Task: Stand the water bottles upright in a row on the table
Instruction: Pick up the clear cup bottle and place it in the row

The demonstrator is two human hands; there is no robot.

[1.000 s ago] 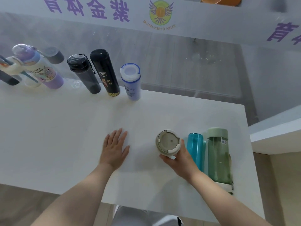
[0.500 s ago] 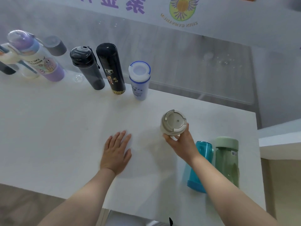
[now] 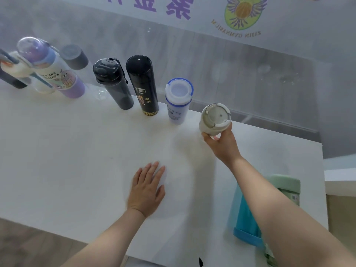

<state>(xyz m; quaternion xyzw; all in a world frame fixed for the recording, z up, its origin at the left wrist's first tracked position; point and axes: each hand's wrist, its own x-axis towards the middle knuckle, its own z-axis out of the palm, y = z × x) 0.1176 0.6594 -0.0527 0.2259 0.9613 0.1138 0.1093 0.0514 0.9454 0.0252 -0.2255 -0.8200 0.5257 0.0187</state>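
My right hand (image 3: 223, 145) grips a beige bottle (image 3: 214, 118) upright, near the table's far edge, just right of the white bottle with a blue ring (image 3: 178, 100). Its base is hidden, so I cannot tell whether it touches the table. A row stands along the far edge: a black flask (image 3: 142, 84), a dark grey bottle (image 3: 112, 82), a purple bottle (image 3: 52, 68) and others at the far left. A teal bottle (image 3: 247, 222) and a green bottle (image 3: 288, 189) lie near the right edge, partly under my right forearm. My left hand (image 3: 147, 189) rests flat on the white table (image 3: 67, 160).
A glass wall with purple lettering and a round logo (image 3: 243, 12) runs directly behind the table's far edge. The table's right edge is near the lying bottles; a white ledge (image 3: 340, 182) sits beyond it. The near table edge runs below my left forearm.
My right hand has carried the beige bottle from beside the lying teal bottle away toward the far edge, up to the right end of the row. My left hand stayed flat on the table.
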